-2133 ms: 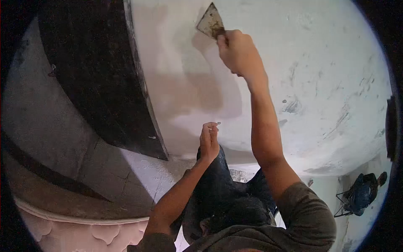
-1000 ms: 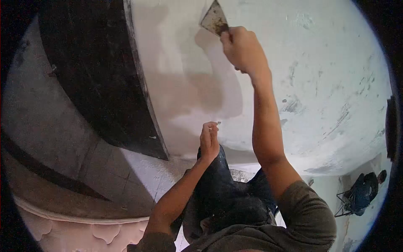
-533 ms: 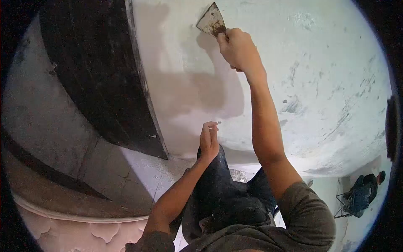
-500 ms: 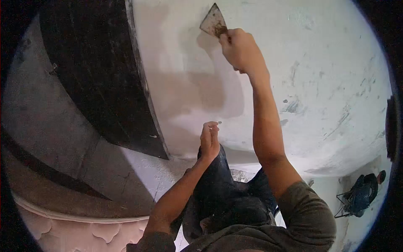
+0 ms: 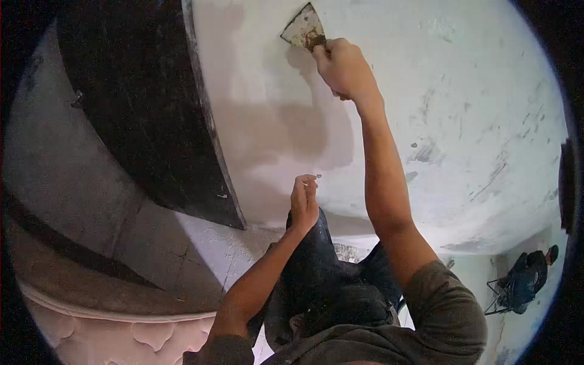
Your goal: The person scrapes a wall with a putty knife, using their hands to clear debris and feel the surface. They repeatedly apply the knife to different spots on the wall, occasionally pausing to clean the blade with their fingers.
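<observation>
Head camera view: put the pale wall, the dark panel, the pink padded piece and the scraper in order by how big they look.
Largest to smallest:
1. Pale wall
2. Dark panel
3. Pink padded piece, cut off by the view's edge
4. Scraper, handle mostly hidden in the right hand

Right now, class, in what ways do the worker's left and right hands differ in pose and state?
The right hand grips a scraper with a stained blade; the left hand holds no such tool, though a tiny pale bit shows at its fingers, too small to identify.
The right hand is stretched far up the view; the left hand sits lower, nearer the body.
Both are bare and in front of the pale wall.
</observation>
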`<action>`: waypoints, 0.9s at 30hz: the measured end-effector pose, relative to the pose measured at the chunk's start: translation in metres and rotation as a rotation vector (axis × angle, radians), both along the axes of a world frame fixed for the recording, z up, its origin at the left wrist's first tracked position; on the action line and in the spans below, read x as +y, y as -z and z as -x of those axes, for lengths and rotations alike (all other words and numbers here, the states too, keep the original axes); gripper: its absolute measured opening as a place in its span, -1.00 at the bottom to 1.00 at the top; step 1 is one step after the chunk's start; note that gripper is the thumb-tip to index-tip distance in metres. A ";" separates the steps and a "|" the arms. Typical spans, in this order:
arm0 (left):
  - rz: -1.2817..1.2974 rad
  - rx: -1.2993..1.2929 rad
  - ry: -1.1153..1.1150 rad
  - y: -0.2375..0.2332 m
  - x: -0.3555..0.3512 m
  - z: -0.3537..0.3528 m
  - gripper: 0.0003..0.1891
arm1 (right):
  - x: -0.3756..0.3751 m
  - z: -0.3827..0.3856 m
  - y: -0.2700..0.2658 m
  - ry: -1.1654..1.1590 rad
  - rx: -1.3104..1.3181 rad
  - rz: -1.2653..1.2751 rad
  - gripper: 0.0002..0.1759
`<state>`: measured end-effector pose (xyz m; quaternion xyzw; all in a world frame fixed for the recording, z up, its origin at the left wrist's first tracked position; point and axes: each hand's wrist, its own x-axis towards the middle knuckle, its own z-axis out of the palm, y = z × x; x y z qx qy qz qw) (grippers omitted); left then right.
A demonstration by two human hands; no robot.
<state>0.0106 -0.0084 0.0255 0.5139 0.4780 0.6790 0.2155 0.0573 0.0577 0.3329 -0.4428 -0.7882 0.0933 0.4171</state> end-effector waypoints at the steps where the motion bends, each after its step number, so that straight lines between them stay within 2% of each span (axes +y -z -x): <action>1: -0.053 0.014 -0.027 0.000 0.003 0.002 -0.68 | 0.000 0.002 -0.001 -0.003 -0.040 -0.027 -0.59; 3: -0.036 0.001 0.004 -0.002 0.002 0.005 -0.66 | 0.000 -0.005 0.003 -0.030 0.029 -0.124 -0.59; 8: 0.056 -0.005 0.040 -0.001 -0.002 0.003 -0.65 | 0.011 0.004 0.008 0.012 0.018 -0.038 -0.59; 11: -0.021 -0.011 0.022 -0.004 0.000 0.005 -0.66 | 0.000 -0.001 0.005 -0.030 0.013 -0.076 -0.59; 13: -0.044 -0.007 0.026 -0.003 0.001 0.006 -0.66 | -0.008 -0.005 -0.002 0.003 0.041 0.005 -0.60; 17: 0.005 -0.009 0.010 -0.004 -0.001 0.001 -0.68 | 0.021 0.013 0.008 -0.016 0.041 -0.013 -0.61; 19: -0.032 -0.008 0.011 -0.003 0.000 0.002 -0.68 | 0.012 0.004 0.005 -0.021 0.026 -0.093 -0.62; 23: -0.028 -0.010 0.007 0.000 0.003 0.004 -0.67 | -0.001 -0.006 -0.003 0.030 0.108 -0.013 -0.59; 27: -0.022 -0.006 -0.008 -0.002 0.003 -0.002 -0.67 | 0.021 0.007 0.008 -0.024 0.083 -0.124 -0.60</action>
